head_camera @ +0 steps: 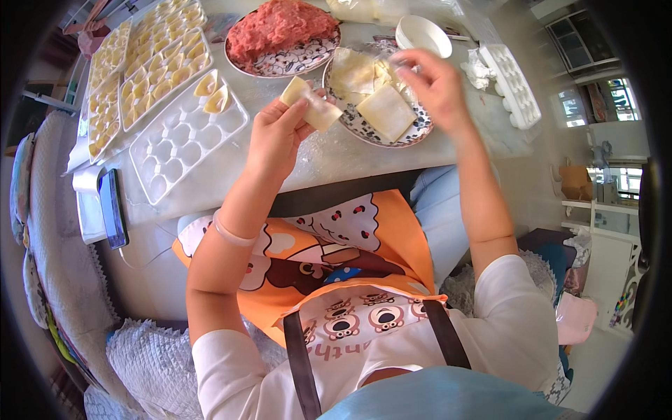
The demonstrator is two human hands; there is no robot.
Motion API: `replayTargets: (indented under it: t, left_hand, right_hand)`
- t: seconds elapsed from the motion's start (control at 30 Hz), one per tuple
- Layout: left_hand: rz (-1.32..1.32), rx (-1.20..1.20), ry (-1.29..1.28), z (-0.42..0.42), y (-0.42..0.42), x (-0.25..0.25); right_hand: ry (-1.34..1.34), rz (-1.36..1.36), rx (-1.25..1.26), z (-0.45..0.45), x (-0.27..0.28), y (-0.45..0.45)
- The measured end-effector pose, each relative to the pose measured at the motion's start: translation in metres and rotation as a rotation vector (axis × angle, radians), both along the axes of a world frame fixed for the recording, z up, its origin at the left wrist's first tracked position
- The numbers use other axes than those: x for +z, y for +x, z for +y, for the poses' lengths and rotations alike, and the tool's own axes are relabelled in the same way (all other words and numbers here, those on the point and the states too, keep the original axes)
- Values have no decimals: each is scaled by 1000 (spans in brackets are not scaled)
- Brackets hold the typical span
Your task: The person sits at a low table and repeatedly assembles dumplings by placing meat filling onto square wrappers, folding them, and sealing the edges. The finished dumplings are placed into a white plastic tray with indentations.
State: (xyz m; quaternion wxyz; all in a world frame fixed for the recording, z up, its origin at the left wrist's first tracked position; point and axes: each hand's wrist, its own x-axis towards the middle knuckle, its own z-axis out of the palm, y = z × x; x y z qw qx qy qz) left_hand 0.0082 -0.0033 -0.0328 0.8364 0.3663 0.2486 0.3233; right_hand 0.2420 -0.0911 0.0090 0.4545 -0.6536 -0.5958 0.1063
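Between the thumb and fingers of my left hand (275,134) is a pale square dough wrapper (323,111), raised over the front of the table. My right hand (438,86) hovers above the far right rim of a patterned plate (386,140). Its fingers are bent and blurred, so whether they hold something small is unclear. On that plate lie a stack of square wrappers (387,111), a larger folded sheet of dough (352,71) and some torn-looking pieces. Behind my left hand, a second patterned plate (278,65) bears a heap of pink minced meat (286,26).
A clear plastic tray (181,139) holds two folded dumplings (212,92) at its far end. Several filled trays (165,63) stand beyond it. A phone (113,210) leans at the table's left edge. White bowls (422,37), crumpled tissue (478,71) and a white moulded tray (509,86) are right.
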Motion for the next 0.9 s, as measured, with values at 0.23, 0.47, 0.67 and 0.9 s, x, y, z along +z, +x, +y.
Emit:
replayTargets:
  t: [0.23,0.47,0.67,0.9]
  left_hand:
    - [-36,-41,-10,0,-4,7]
    - [-217,93,-131,-5,0,10]
    - [-156,236,90,-8,4,4]
    - [386,377,885,13,-1,-14]
  right_hand:
    - [86,-418,102,15,-3,-60]
    - [-11,496,60,16,-32,-99]
    - [96,946,-33,23,-38,-127]
    - [35,301,-66,35,-28,-117]
